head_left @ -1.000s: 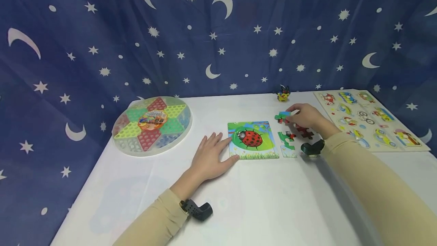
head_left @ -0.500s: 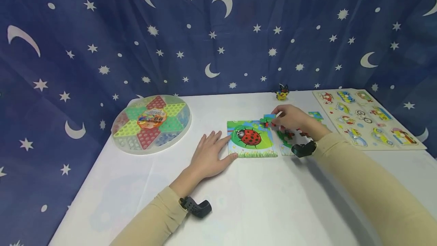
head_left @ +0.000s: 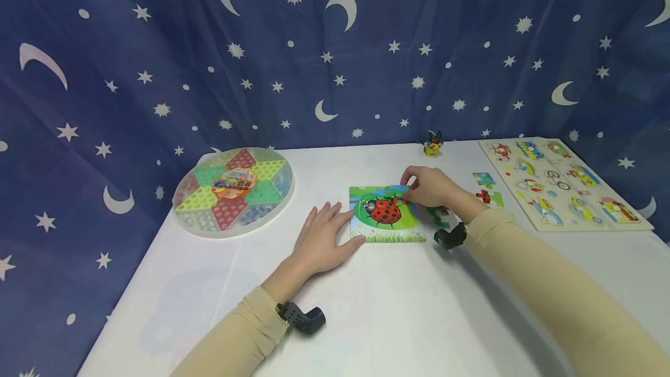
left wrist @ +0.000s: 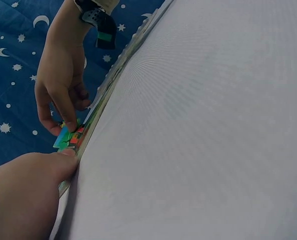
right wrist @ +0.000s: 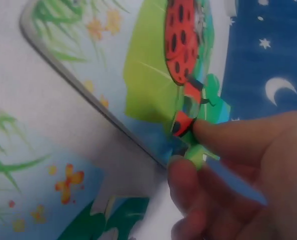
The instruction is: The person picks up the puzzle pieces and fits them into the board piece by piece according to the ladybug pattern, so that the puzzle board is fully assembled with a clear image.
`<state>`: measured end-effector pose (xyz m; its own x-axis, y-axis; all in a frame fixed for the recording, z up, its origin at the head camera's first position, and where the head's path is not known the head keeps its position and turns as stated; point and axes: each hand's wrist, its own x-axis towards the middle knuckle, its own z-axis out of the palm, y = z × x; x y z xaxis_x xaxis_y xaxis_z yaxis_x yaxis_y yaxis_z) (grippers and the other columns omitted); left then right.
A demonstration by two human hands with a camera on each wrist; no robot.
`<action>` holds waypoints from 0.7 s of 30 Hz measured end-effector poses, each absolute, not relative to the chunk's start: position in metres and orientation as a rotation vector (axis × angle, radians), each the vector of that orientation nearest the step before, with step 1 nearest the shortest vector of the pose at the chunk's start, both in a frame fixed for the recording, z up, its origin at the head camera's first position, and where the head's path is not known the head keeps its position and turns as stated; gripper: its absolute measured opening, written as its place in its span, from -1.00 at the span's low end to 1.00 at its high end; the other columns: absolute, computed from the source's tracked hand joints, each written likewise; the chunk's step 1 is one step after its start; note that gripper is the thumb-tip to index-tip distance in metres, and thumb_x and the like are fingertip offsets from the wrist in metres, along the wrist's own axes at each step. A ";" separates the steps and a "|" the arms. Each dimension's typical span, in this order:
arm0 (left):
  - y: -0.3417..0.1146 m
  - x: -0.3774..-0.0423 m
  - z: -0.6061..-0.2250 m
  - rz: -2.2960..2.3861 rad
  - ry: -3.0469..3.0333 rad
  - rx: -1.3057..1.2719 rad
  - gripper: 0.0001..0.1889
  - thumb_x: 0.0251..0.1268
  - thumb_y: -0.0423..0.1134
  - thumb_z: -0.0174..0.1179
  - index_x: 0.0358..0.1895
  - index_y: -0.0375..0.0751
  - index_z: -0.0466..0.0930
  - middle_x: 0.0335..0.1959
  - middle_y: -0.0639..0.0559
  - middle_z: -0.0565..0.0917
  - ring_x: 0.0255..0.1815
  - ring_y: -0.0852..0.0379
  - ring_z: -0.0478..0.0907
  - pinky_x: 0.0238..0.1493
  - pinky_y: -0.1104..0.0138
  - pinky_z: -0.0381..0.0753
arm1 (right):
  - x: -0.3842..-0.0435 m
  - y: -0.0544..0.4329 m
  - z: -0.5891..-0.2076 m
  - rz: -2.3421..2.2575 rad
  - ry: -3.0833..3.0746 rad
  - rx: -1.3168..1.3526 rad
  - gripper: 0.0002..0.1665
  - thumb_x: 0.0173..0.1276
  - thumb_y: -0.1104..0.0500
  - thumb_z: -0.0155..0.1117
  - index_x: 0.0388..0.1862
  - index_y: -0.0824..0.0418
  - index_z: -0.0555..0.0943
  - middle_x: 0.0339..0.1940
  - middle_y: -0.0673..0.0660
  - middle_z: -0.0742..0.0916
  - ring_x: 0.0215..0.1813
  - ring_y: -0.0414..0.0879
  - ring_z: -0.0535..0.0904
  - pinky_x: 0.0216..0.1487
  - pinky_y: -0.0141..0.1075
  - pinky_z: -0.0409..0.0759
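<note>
A square puzzle board (head_left: pixel 387 231) with a red ladybug picture lies flat in the middle of the table. My left hand (head_left: pixel 320 242) rests at its left edge with fingers spread, thumb and fingertips right at the rim. Over the board's upper right corner, my right hand (head_left: pixel 429 186) pinches a jigsaw piece (right wrist: pixel 182 123) in red, black, green and blue between thumb and fingers. That piece overlaps the printed ladybug in the right wrist view. In the left wrist view the same piece (left wrist: pixel 63 140) shows beyond my left thumb (left wrist: pixel 63 162).
Loose jigsaw pieces (head_left: pixel 484 179) lie right of the board, some partly hidden by my right hand. A round Chinese checkers board (head_left: pixel 235 223) stands at left. A wooden picture board (head_left: pixel 539 182) lies at right. A small yellow toy figure (head_left: pixel 432 145) stands at the back.
My right hand has carried the jigsaw piece leftward from the loose pieces to the board's upper right corner. My left hand stays at the board's left edge.
</note>
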<state>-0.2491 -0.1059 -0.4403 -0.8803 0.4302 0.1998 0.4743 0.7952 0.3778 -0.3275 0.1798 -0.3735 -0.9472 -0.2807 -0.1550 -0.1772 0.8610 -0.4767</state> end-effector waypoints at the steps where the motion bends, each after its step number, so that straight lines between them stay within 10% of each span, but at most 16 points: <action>1: -0.106 -0.250 -0.440 -0.645 -2.877 -0.726 -0.27 0.39 0.30 0.12 0.48 -0.04 0.45 0.54 -0.18 0.34 0.61 -0.17 0.10 0.61 -0.06 -0.13 | -0.328 0.179 -0.374 -0.669 2.834 -0.348 -0.67 0.43 0.13 0.38 0.08 0.21 0.56 -0.12 0.19 0.75 -0.32 0.01 0.66 -0.22 -0.12 0.60; 21: -0.103 -0.250 -0.439 -0.659 -2.887 -0.717 -0.27 0.39 0.32 0.12 0.47 -0.04 0.47 0.53 -0.19 0.35 0.61 -0.19 0.11 0.61 -0.06 -0.15 | -0.327 0.155 -0.381 -0.656 2.913 -0.288 -0.63 0.37 0.11 0.43 0.12 0.14 0.65 -0.06 0.19 0.73 -0.06 0.09 0.61 0.00 -0.03 0.61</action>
<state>-0.2505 -0.1031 -0.4387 -0.8851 0.4244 0.1912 0.4653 0.7963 0.3866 -0.3271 0.1546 -0.3810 -0.9716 -0.2163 -0.0956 -0.1544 0.8865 -0.4362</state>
